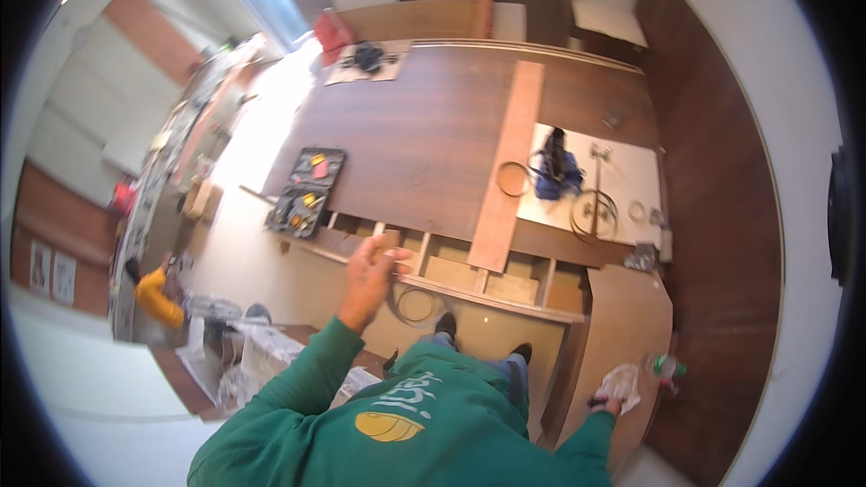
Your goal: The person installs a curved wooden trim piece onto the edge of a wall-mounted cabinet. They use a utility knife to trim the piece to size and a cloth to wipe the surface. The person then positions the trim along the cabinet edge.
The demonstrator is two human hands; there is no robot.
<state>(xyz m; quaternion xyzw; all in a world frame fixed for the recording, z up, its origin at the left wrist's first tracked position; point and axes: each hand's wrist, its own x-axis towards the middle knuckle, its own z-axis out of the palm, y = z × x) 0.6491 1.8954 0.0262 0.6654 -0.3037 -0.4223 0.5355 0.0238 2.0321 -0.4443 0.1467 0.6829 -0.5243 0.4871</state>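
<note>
The left hand [370,280] is raised in front of the body, above the gap before the framed brown panel [406,135]; its fingers are loosely bent and partly spread, and whether they pinch something small I cannot tell. The right hand [612,406] is low and out to the side, over a brown board [622,307], beside crumpled white wrapping [621,383]. A small dark object [596,402] is at its fingertips; a firm grip cannot be made out. The board probably serves as a handy side rest, since a green-capped bottle [667,366] also sits there, just beyond the right hand.

Ahead and a little left of the left hand, a black tool case [307,194] lies open near the panel's edge, presumably so that its yellow pieces can be reached. Ahead and to the right of the left hand, a reddish plank [510,162] runs lengthwise over the panel and across the open frame compartments, its near end resting on them. To the plank's right, a white sheet [631,171] carries a blue-and-black bag [557,167] and coiled edging strip [593,215], perhaps kept together there.

Standing in the way are the plank and the loops; another coil [417,305] lies on the floor near the feet, just beyond the left hand. Bundled plastic sheeting [262,356] crowds the left forearm, and farther left is another person's yellow sleeve [160,299].
</note>
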